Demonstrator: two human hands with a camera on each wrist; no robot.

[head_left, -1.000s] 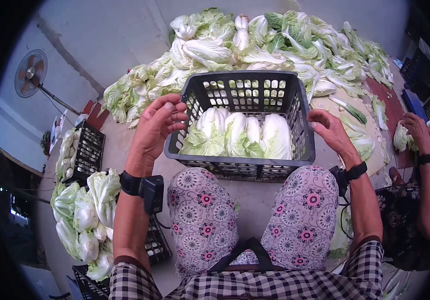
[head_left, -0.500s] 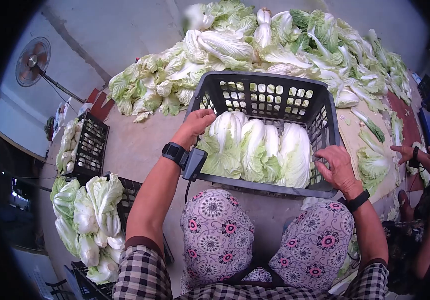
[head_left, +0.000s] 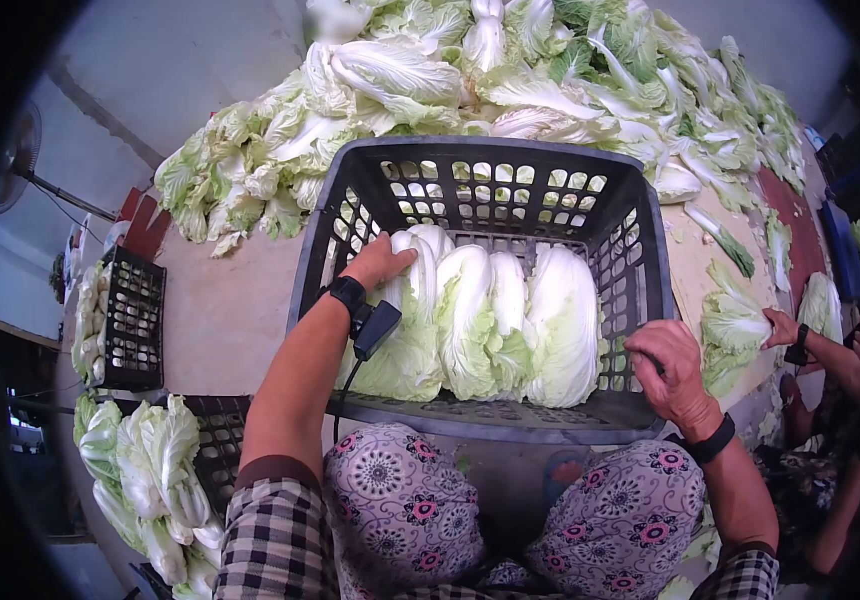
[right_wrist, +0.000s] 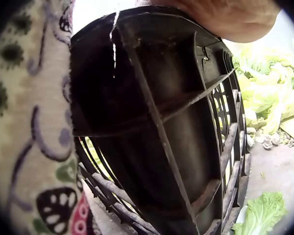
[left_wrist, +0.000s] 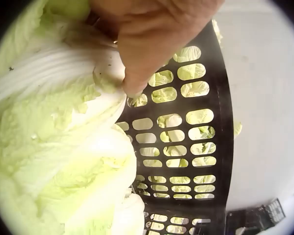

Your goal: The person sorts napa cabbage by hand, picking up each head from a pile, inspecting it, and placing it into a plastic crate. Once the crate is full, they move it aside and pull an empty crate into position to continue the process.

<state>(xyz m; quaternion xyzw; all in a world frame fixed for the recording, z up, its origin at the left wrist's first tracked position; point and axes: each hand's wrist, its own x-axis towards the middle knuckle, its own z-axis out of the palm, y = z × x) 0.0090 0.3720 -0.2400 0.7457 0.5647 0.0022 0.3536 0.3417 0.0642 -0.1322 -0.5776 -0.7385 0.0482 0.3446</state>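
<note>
A black plastic crate (head_left: pixel 490 425) stands before the knees, holding several napa cabbages (head_left: pixel 560 325) side by side. Inside its left wall my left hand (head_left: pixel 380 262) grips the upper end of the leftmost napa cabbage (head_left: pixel 415 320). The left wrist view shows that hand (left_wrist: pixel 159 36) with its thumb pressed against the white base of the cabbage (left_wrist: pixel 49 73); the other fingers are mostly hidden. At the crate's right front corner, my right hand (head_left: pixel 670 370) holds the rim with curled fingers. The right wrist view has this hand (right_wrist: pixel 235 17) over the crate's corner (right_wrist: pixel 152 88).
A large heap of napa cabbages and leaves (head_left: pixel 390 80) lies behind the crate. To the left are more crates (head_left: pixel 130 320) and a stack of cabbages (head_left: pixel 145 460). Another person's hands (head_left: pixel 855 360) work at the right, beside loose leaves (head_left: pixel 735 315) on a board.
My left hand has come down from above the crate's left rim onto the leftmost cabbage. My right hand has lowered to the crate's right front corner. The head view has shifted closer.
</note>
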